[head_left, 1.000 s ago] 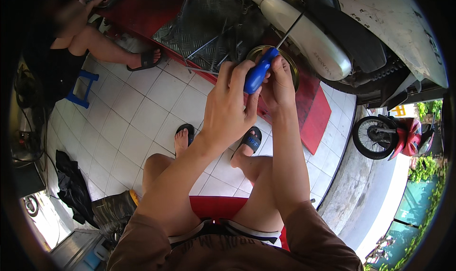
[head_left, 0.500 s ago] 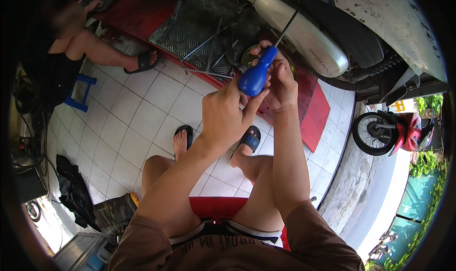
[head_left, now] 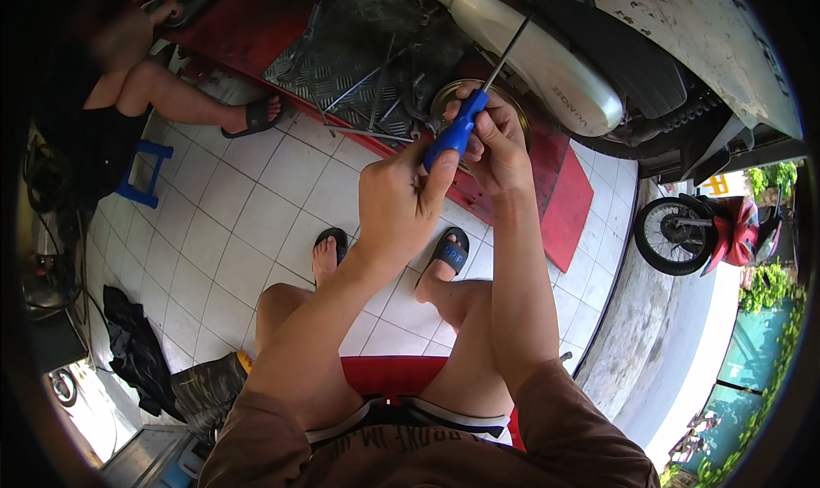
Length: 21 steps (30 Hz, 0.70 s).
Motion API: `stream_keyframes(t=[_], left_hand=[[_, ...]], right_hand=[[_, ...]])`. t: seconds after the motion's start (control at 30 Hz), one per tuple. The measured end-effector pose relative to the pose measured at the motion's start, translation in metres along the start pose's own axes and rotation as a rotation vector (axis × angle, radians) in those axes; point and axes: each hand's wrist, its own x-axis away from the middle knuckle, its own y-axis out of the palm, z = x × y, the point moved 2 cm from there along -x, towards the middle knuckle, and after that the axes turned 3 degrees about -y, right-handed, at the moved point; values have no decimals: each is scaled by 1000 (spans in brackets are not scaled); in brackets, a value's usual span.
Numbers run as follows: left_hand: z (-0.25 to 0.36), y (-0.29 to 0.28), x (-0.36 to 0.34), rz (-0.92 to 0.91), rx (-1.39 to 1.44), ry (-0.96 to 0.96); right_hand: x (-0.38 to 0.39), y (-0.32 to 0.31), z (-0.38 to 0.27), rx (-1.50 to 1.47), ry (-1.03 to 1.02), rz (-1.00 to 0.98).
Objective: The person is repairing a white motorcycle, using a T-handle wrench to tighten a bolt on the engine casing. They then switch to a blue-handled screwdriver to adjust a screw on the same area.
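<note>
Under you runs a white tiled floor (head_left: 222, 232). On it lie a red ramp (head_left: 568, 210) with a checker-plate metal sheet (head_left: 359, 56), a small blue stool (head_left: 141, 176), and dark crumpled cloth (head_left: 137, 351) at your left.

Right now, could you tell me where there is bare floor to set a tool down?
The white tiled floor is bare between the person's sandalled feet and the blue stool. It is crowded on the checker plate, where loose tools lie, and by the hands holding the blue-handled screwdriver.
</note>
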Motion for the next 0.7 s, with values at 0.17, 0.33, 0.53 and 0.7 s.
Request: stream_keyframes(t=[0.17, 0.33, 0.53, 0.7], left_hand=[[16, 0, -2, 86, 21, 158], [8, 1, 0, 112, 164, 65], [17, 4, 1, 69, 82, 218], [2, 2, 4, -10, 170, -81]], right_hand=[[-1, -23, 10, -50, -34, -15], [2, -6, 0, 9, -26, -2], [-2, -30, 6, -210, 11, -158], [1, -3, -4, -98, 32, -66]])
